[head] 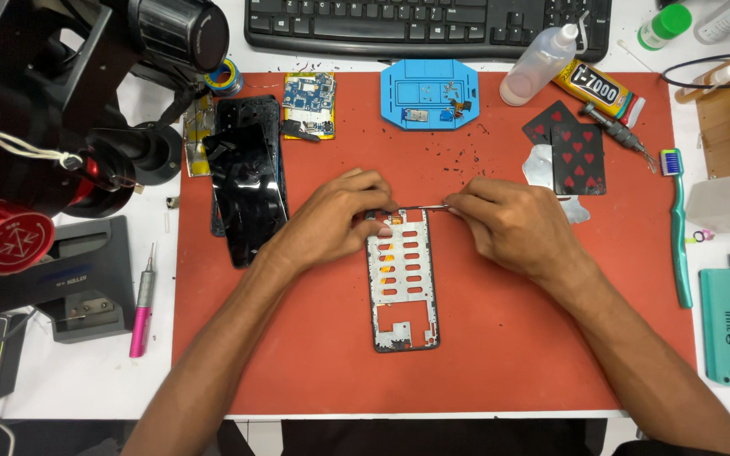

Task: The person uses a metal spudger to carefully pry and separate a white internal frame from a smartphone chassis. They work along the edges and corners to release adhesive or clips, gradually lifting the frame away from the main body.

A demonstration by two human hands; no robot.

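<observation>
A bare phone frame [404, 287] with rows of slots lies lengthwise in the middle of the red mat [500, 355]. My left hand [344, 221] rests on the frame's top left corner, fingers curled against it. My right hand [509, 221] pinches thin metal tweezers [422, 207], whose tips reach the frame's top edge close to my left fingers. A black phone screen [249, 181] lies to the left on the mat. A blue circuit board [308, 103] sits at the mat's back.
A microscope [69, 93] looms at the left. A blue repair jig [429, 94], squeeze bottle [541, 66], glue tube [597, 86], playing cards [574, 150], toothbrush [678, 228] and keyboard [428, 24] ring the back and right. A pink screwdriver [141, 306] lies left.
</observation>
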